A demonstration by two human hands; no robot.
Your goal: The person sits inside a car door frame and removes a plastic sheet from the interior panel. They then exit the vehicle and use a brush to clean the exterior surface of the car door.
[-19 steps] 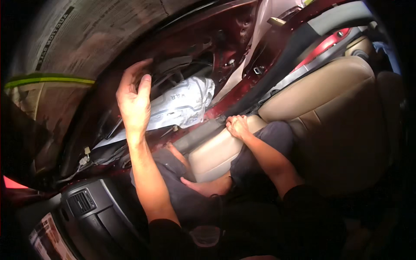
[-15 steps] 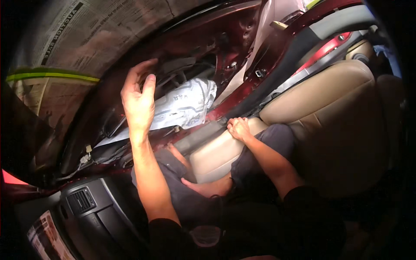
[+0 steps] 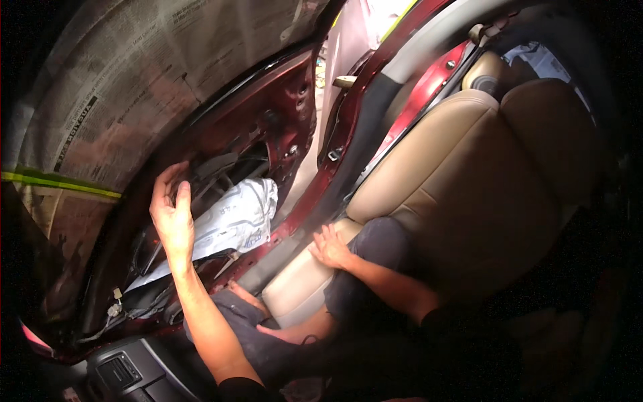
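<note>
My left hand point(image 3: 173, 211) is raised by the stripped dark red door point(image 3: 271, 114), fingers curved and apart, with nothing visible in them; some fingertips are dim against the dark interior. Just behind it lies a white printed plastic sheet point(image 3: 231, 221) on the door's inner side. My right hand point(image 3: 330, 248) rests on the front of the beige leather seat point(image 3: 422, 161), beside my dark-clothed knee point(image 3: 382, 238), with its fingers spread.
The window is covered with newspaper point(image 3: 134, 74) and yellow tape point(image 3: 67, 184). A loose connector point(image 3: 115, 301) hangs low on the door. The dark dashboard with an air vent point(image 3: 117, 372) is at lower left; the red door frame point(image 3: 335, 147) runs along the seat.
The view has shifted, so the door and hands sit lower and further left and more seat shows. My right hand's fingers have spread out; my left hand stays raised.
</note>
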